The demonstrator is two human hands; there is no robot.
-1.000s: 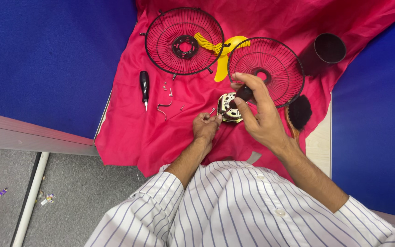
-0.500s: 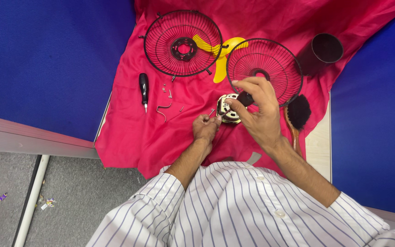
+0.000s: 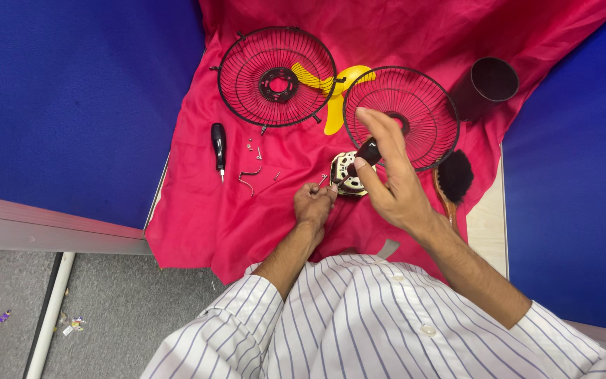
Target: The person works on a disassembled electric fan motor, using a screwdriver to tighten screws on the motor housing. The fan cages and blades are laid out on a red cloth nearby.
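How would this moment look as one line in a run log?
left hand: pinching small screw by motor | right hand: holding screwdriver, tip at motor | nearby: two grilles, yellow blade, brush on red cloth

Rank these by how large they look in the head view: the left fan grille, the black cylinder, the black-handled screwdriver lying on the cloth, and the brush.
1. Left fan grille
2. Black cylinder and brush: look alike, unranked
3. Black-handled screwdriver
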